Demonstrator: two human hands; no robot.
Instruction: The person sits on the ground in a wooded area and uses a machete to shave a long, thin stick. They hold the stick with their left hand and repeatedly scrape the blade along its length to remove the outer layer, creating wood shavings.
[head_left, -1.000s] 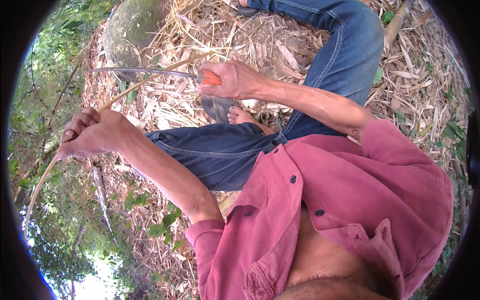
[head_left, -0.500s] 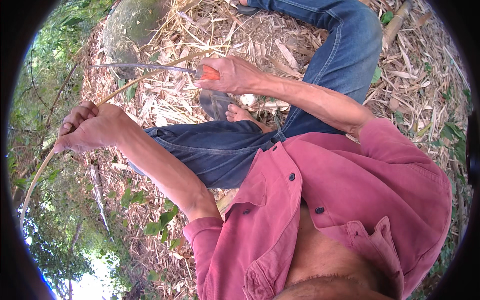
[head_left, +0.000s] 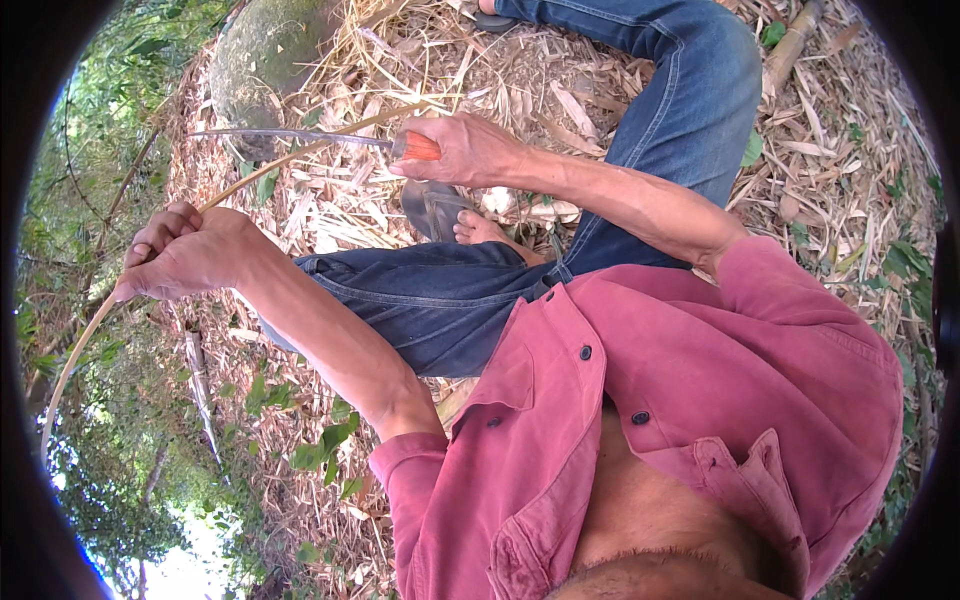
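My left hand (head_left: 190, 252) is closed round a long, thin, pale strip (head_left: 70, 365), which looks like split bamboo or cane. The strip bends down past my fist at the far left; its other end slants up to the right. My right hand (head_left: 468, 150) grips a knife by its orange handle (head_left: 422, 147). The long, narrow blade (head_left: 290, 133) points left and crosses the strip a little left of the handle. I cannot tell whether edge and strip touch.
A mossy rounded stone (head_left: 265, 60) sits at the upper left, beside a heap of pale shavings (head_left: 400, 60). My jeans-clad legs (head_left: 670, 110) are spread over ground littered with dry leaves. A dark sandal (head_left: 432, 208) lies by my bare foot. Green plants (head_left: 330, 445) grow at the left.
My left hand has shifted very slightly to the right with the strip. The knife and my right hand have hardly moved.
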